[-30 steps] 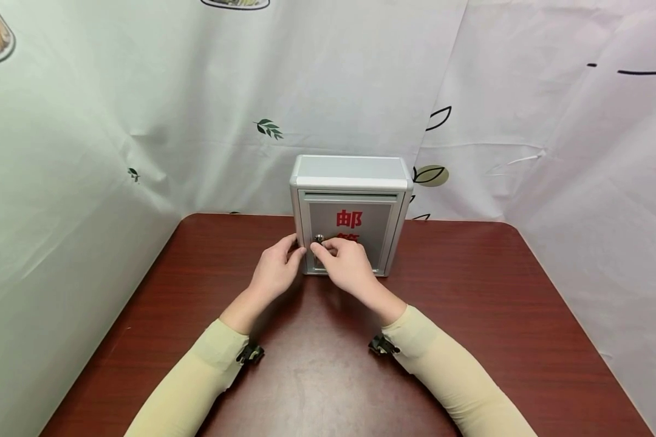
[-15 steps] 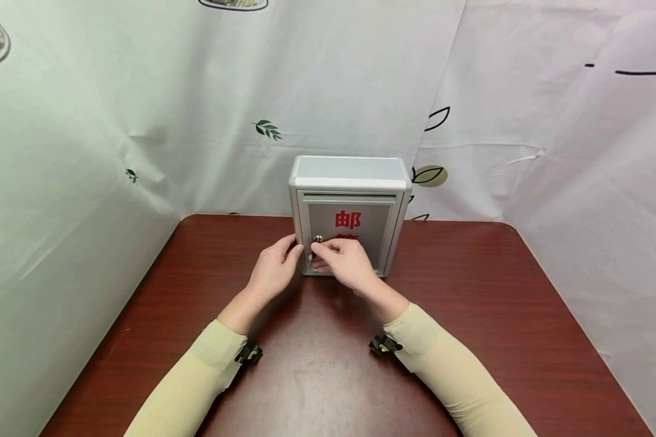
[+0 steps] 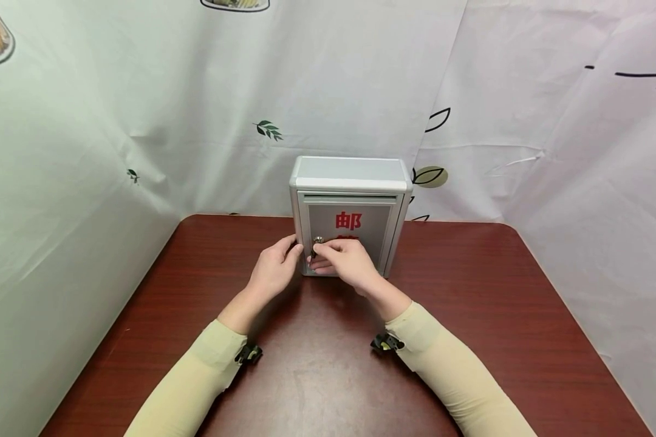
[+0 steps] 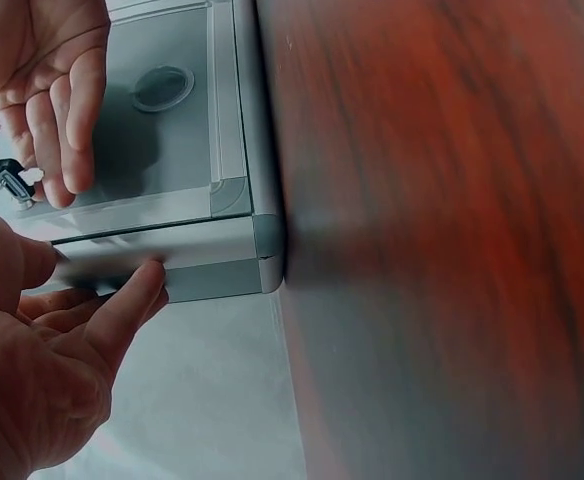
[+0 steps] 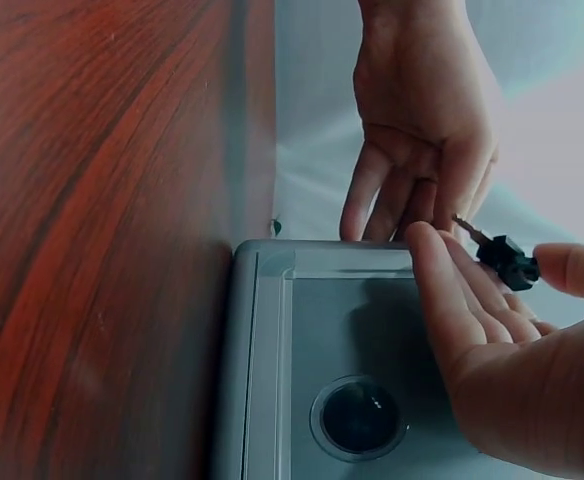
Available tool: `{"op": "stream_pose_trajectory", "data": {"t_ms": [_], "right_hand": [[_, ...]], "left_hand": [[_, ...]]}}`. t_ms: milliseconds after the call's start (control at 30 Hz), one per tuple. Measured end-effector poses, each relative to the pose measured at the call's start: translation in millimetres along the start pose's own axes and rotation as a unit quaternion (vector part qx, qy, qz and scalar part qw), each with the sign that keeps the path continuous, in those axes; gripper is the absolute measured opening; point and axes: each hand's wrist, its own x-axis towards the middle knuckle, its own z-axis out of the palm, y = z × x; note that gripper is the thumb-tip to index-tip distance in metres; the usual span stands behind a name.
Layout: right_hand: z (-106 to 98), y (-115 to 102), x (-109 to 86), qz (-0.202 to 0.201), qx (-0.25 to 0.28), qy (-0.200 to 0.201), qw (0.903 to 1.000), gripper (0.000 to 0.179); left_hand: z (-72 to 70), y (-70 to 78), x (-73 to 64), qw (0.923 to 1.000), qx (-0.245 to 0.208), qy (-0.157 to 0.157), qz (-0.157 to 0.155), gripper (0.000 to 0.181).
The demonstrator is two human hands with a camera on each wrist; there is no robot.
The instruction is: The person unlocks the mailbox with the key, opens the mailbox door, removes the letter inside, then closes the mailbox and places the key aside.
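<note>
Mailbox [image 3: 372, 215], silver with red lettering [image 3: 348, 221], stands upright at the far middle of the brown table [image 3: 459, 303]. At the left of its front, the right hand [image 3: 347, 260] pinches a black-headed key [image 5: 502, 258] by the lock [image 3: 318, 240]; whether it is inserted is unclear. The left hand [image 3: 272, 267] rests relaxed fingers against the mailbox's left side.

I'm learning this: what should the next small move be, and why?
Probably a gentle twist at the lock by the right hand: its thumb is at a black-headed key, the mailbox door looks closed, and the left hand touches the mailbox. Whether a key is inserted is hidden.
</note>
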Motion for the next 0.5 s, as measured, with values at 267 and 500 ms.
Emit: {"op": "stream_pose_trajectory", "data": {"t_ms": [267, 500], "right_hand": [[-1.0, -0.7, -0.2, 0.007, 0.015, -0.010, 0.9998, 0.032], [-2.6, -1.1, -0.8, 0.003, 0.020, -0.022, 0.9995, 0.031]], "left_hand": [[-0.9, 0.0, -0.8, 1.0000, -0.007, 0.001, 0.000, 0.044], [-0.7, 1.0, -0.5, 1.0000, -0.007, 0.002, -0.003, 0.044]]}}
